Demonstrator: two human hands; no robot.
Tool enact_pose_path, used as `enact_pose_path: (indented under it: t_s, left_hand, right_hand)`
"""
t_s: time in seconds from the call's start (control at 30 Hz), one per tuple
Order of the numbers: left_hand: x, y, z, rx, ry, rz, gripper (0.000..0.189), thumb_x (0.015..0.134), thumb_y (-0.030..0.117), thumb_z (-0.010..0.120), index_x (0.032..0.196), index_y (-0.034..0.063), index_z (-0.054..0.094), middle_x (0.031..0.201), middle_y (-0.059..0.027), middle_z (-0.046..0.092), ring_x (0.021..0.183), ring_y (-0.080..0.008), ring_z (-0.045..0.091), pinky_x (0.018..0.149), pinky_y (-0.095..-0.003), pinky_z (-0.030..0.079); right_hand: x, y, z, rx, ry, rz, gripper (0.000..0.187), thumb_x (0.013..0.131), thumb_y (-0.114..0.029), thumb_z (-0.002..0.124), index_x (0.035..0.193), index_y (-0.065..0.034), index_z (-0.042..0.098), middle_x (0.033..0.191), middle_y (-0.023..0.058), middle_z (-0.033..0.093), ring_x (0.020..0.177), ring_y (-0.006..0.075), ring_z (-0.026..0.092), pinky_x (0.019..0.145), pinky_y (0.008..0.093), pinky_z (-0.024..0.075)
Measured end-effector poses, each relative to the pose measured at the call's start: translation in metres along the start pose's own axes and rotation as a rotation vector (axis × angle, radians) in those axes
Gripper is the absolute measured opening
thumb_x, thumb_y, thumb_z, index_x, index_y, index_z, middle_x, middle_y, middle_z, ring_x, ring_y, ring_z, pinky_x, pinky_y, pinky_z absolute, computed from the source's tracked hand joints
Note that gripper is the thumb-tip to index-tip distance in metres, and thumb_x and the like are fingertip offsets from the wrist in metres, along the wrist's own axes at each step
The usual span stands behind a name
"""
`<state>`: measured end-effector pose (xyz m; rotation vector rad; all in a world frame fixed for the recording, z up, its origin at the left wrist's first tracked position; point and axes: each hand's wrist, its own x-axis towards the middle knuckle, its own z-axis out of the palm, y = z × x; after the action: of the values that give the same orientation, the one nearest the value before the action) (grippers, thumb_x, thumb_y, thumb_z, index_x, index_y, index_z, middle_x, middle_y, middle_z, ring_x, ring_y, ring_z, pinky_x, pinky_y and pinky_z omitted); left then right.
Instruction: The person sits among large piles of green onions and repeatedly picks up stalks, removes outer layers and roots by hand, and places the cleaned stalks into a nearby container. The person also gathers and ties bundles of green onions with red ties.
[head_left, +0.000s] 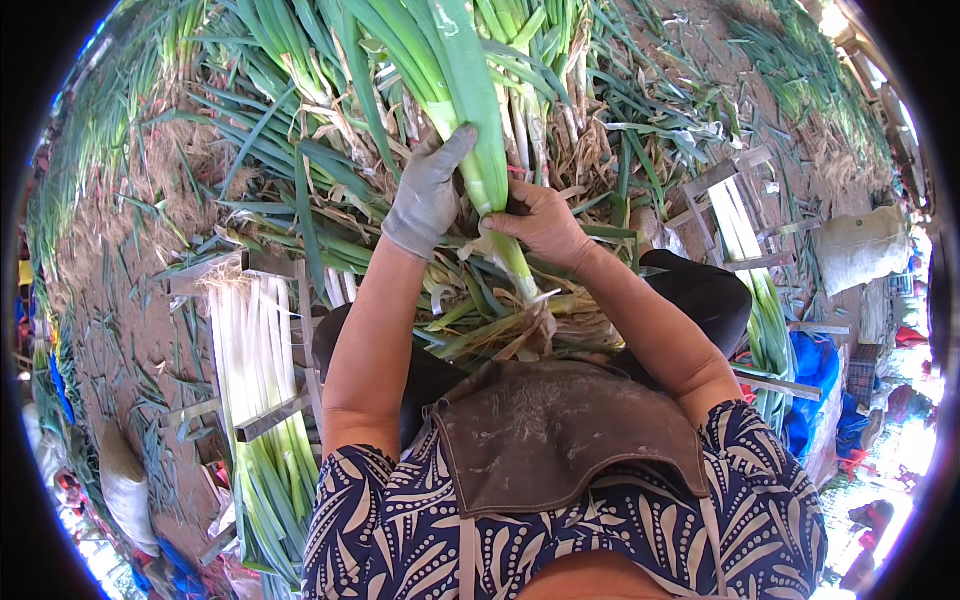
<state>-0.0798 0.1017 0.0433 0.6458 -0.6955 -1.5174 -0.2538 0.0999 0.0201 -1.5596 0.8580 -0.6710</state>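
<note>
My left hand (427, 195), in a grey work glove, is closed around the stalk of a large green onion (491, 161), thumb lying along it. Bare, my right hand (551, 229) pinches the same stalk lower down, where the leaf sheaths part. Its broad green leaves point away from me, while the pale lower stem slants down toward my lap. Loose, papery outer skin (484, 244) hangs beside the stem below my hands. The root end is hard to make out against dry peelings (540, 330) by the brown apron (570, 427).
On my left, a metal frame (274, 416) holds trimmed white-stemmed onions (251, 337). A similar metal rack (757, 262) with more onions (731, 217) stands at right. Untrimmed onions (300, 71) and leaf scraps (330, 232) cover the ground ahead. Sacks (862, 244) lie farther out.
</note>
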Motion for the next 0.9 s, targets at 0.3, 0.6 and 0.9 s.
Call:
enact_pose_path:
  t_s: [0.3, 0.6, 0.9]
  left_hand:
    - [0.001, -0.010, 0.011, -0.232, 0.040, 0.043, 0.023, 0.091, 0.011, 0.061, 0.111, -0.0001, 0.060, 0.091, -0.0126, 0.067, 0.076, -0.0268, 0.068, 0.069, -0.0410, 0.058]
    - [0.003, -0.013, 0.012, -0.236, 0.018, 0.025, 0.024, 0.090, 0.011, 0.062, 0.111, 0.0004, 0.060, 0.094, -0.0117, 0.067, 0.077, -0.0266, 0.068, 0.071, -0.0388, 0.058]
    - [0.006, -0.022, 0.005, -0.120, 0.277, 0.099, 0.024, 0.094, 0.017, 0.058, 0.114, 0.0022, 0.058, 0.100, -0.0079, 0.065, 0.087, -0.0191, 0.065, 0.078, -0.0327, 0.055]
  right_hand:
    - [-0.010, -0.003, 0.005, -0.340, 0.241, -0.007, 0.043, 0.072, -0.027, 0.078, 0.102, 0.0003, 0.064, 0.092, 0.0172, 0.066, 0.087, 0.0285, 0.065, 0.080, 0.0359, 0.0496]
    - [-0.014, 0.003, 0.000, -0.257, 0.249, 0.007, 0.047, 0.071, -0.026, 0.080, 0.103, 0.0017, 0.060, 0.091, 0.0153, 0.066, 0.085, 0.0258, 0.064, 0.080, 0.0341, 0.0492]
    - [-0.015, -0.005, 0.019, -0.348, 0.300, -0.083, 0.031, 0.071, -0.020, 0.078, 0.088, -0.0021, 0.059, 0.080, 0.0147, 0.060, 0.073, 0.0266, 0.060, 0.069, 0.0359, 0.0481]
